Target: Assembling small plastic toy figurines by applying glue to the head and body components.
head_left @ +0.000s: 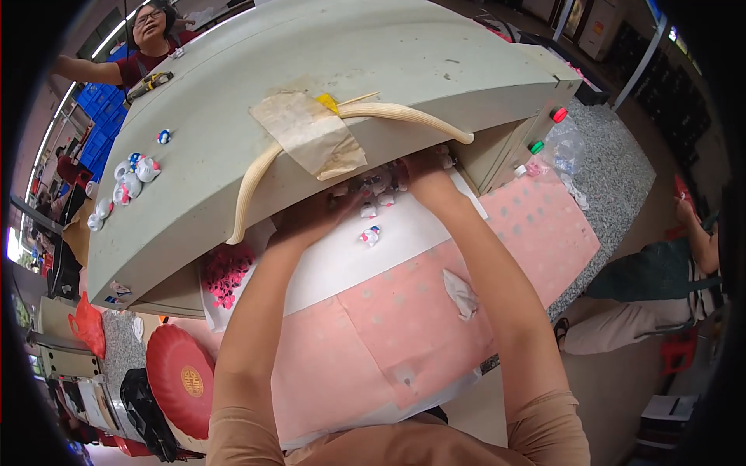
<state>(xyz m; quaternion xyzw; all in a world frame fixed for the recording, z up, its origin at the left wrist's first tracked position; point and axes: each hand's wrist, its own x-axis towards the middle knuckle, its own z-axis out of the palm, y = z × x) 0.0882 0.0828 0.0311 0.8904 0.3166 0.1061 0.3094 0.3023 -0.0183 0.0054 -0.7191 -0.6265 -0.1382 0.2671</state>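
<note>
Both my forearms reach under the front edge of a grey metal cabinet. My left hand is in the shadow beneath it, beside a cluster of small white figurines. On the cluster's other side is my right hand. The fingers of both hands are too dark and hidden to read. Two more white toy pieces lie just in front of the pile. Nearer to me, a white figurine with blue and pink parts rests on a white sheet. Small pink pieces are heaped left of my left forearm.
A taped cream tube arches over the cabinet's front edge. More figurines stand on its top left, near a yellow-black tool. Pink cloth covers the work surface; a red basin is at left. Other people are nearby.
</note>
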